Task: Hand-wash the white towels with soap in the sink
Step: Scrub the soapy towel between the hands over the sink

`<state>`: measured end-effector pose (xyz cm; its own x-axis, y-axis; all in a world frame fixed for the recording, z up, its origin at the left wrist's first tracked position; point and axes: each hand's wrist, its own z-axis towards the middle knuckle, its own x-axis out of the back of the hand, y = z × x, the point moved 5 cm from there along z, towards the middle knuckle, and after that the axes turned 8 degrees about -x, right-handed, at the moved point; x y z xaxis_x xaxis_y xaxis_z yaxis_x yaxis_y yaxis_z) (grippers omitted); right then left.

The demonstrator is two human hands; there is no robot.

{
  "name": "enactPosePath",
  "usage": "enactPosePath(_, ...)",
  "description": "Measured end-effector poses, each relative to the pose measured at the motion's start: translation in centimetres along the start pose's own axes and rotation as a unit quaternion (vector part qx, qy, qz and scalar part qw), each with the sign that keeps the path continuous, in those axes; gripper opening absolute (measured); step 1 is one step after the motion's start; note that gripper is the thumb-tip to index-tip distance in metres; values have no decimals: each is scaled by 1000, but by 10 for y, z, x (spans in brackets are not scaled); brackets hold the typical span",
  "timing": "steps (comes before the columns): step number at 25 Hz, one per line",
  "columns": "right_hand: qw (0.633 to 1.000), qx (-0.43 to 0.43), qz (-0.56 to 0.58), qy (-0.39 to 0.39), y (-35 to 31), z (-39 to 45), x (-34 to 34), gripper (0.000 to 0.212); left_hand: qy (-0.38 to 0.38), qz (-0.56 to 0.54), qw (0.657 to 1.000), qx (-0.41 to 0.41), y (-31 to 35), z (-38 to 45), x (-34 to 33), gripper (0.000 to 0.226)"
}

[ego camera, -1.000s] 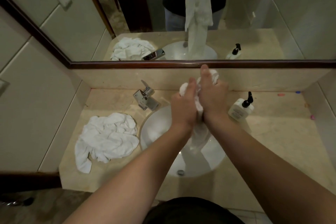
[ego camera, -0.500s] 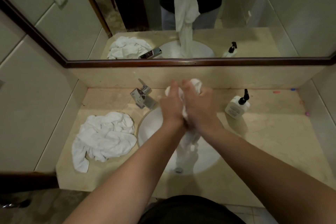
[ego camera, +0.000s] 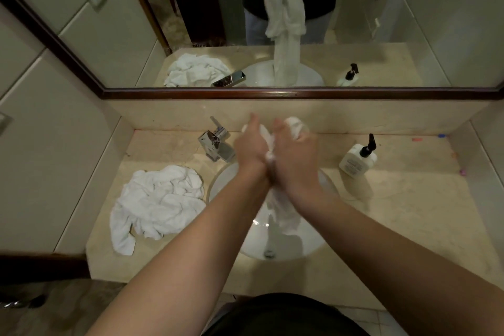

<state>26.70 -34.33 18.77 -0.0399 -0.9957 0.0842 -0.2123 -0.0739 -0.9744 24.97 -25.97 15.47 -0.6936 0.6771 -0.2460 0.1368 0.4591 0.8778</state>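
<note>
A wet white towel (ego camera: 285, 213) hangs down into the round white sink (ego camera: 311, 243). Its upper part is squeezed between my left hand (ego camera: 252, 148) and my right hand (ego camera: 296, 153), held side by side above the basin. My right hand's fingers curl round a bunch of the cloth at the top. My left hand presses its palm against the towel, fingers wrapped on the far side. A second heap of white towels (ego camera: 161, 199) lies crumpled on the counter left of the sink. A white soap bottle (ego camera: 356, 159) with a black pump stands to the right.
A chrome tap (ego camera: 216, 144) stands at the sink's back left. A beige stone counter (ego camera: 395, 213) runs to the walls on both sides. A framed mirror (ego camera: 409, 22) above the backsplash reflects the towel and hands. Small coloured bits lie at the far right corner.
Both hands have kept rubbing the towel together, shifting slightly left and lower in view. The towel's top bunch now shows above my right hand. The pile and bottle have not moved.
</note>
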Motion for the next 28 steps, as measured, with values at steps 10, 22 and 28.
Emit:
enactPosePath(10,999,-22,-32,-1,-5,7,9,46,-63,30,996,-59,1,-5,-6,45)
enactPosePath(22,998,-51,-20,-31,-2,6,9,44,5,5,999,-41,-1,2,-9,44)
enactPosePath(28,999,-36,29,18,-3,11,15,38,-9,43,997,-60,-1,2,-14,45)
